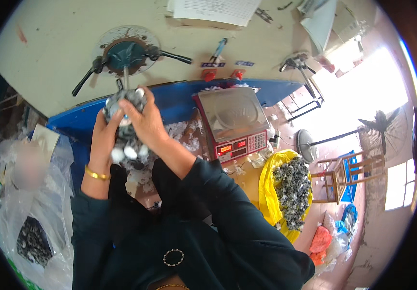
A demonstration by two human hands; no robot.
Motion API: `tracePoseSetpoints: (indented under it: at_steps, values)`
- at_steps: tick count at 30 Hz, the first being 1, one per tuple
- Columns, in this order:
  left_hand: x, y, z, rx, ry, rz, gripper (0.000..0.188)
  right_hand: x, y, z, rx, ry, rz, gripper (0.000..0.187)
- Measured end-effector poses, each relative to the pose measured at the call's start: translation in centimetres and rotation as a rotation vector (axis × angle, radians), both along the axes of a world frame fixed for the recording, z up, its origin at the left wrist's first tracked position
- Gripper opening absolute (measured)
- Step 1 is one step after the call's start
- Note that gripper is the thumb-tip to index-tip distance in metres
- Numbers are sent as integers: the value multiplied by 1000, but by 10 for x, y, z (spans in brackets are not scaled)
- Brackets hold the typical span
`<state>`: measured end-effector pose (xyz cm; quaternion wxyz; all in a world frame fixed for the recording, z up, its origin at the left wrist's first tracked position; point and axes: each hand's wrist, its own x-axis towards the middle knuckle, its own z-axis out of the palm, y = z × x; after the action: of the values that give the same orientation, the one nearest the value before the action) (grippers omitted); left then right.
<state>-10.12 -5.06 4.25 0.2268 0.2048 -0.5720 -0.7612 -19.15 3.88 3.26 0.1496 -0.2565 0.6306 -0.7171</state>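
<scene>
A fluffy grey-and-white plush toy (127, 137) with white paw-like ends hangs upright between my hands, just below the metal nozzle (125, 71) of the machine. Whether the nozzle's tip enters the plush I cannot tell. My left hand (105, 138) wraps the toy's left side, a gold bangle on its wrist. From the right, my right hand (146, 122) grips the upper part, its thumb pressed on the front near the left thumb. Some fingers of both hands are hidden behind the plush. Dark-handled levers (173, 57) flank the round nozzle plate.
A red digital scale (235, 121) with a steel pan stands to the right. Beyond it are a yellow bag (268, 188) of grey plush pieces, a wooden chair (336, 181) and a fan (380, 128). A clear plastic bag (49, 208) sits at left. White stuffing litters the area beneath the machine.
</scene>
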Motion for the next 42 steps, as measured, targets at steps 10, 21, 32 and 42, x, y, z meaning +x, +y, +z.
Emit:
tracePoseSetpoints:
  at_steps: [10, 21, 32, 42]
  values:
    - [57, 47, -24, -125, 14, -44, 47, 25, 70, 2, -86, -53, 407, 85]
    - [93, 59, -57, -44, -151, -221, 28, -163, 254, -90, 221, 451, -508, 93]
    - [108, 65, -89, 42, -298, -212, 21, -91, 332, -162, 591, 286, -722, 108]
    - [111, 79, -87, 56, -288, -244, 17, -184, 277, -131, 229, 216, -518, 83]
